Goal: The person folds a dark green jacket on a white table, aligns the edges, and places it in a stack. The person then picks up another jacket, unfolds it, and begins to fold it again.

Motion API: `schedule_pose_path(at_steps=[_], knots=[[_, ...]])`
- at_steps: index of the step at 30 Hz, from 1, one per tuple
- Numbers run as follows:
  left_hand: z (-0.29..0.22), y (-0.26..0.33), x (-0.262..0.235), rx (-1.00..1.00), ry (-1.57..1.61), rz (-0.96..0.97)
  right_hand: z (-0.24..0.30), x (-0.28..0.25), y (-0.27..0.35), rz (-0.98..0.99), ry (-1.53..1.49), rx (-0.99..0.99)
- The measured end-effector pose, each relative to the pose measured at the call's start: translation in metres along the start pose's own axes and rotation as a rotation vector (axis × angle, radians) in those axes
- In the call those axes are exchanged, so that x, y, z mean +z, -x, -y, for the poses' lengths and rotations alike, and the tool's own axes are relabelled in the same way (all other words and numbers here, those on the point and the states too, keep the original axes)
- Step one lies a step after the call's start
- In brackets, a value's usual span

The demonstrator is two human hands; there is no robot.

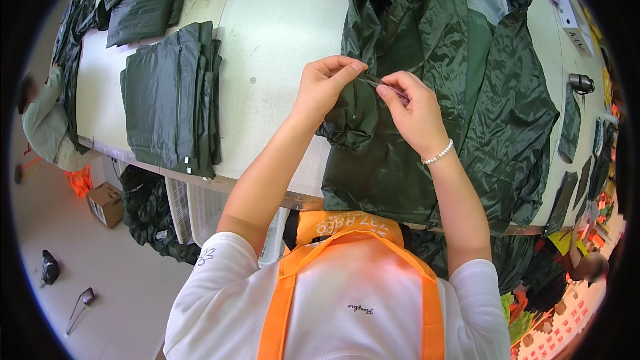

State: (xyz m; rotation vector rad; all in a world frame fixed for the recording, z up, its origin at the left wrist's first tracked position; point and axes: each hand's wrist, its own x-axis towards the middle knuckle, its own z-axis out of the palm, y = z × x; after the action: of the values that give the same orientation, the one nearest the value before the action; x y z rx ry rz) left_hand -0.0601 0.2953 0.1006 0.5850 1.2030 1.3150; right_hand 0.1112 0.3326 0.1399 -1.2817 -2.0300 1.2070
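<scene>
A dark green shiny jacket [407, 180] lies spread on the table in front of me, its pale lining showing near the collar. Above its bunched sleeve end [353, 117], my two hands are close together. My left hand [325, 85] is closed in a pinch, thumb against forefinger; whatever is between the fingertips is too small to make out. In my right hand [415, 108] is a slim, pointed tool that looks like thread snips [395, 91], its tip directed toward the left fingertips. The fingers cover much of this tool.
Left of me, a stack of folded dark green garments [170, 97] sits on the pale table [267, 20], with more folded ones [143, 0] beyond. A black cylindrical object [581, 83] stands far right. Another person [50, 117] is at the left edge. White crates [200, 210] stand below.
</scene>
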Motion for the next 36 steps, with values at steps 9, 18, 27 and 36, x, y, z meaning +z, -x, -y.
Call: schedule_pose_path(at_steps=[9,18,27,36], knots=[[0.001,-0.002,0.001,0.053,-0.039,0.032,-0.001,0.003,-0.006,0.015,0.019,-0.022],[0.003,-0.003,-0.01,-0.009,0.164,-0.004,-0.034,0.005,-0.009,0.241,-0.51,0.155],[-0.008,0.182,-0.081,-0.559,-1.513,0.742,-0.048,0.008,-0.018,-0.343,-0.035,-0.05],[0.014,0.034,-0.058,0.002,-0.325,0.032,-0.05,0.026,-0.015,-0.387,-0.228,-0.1]])
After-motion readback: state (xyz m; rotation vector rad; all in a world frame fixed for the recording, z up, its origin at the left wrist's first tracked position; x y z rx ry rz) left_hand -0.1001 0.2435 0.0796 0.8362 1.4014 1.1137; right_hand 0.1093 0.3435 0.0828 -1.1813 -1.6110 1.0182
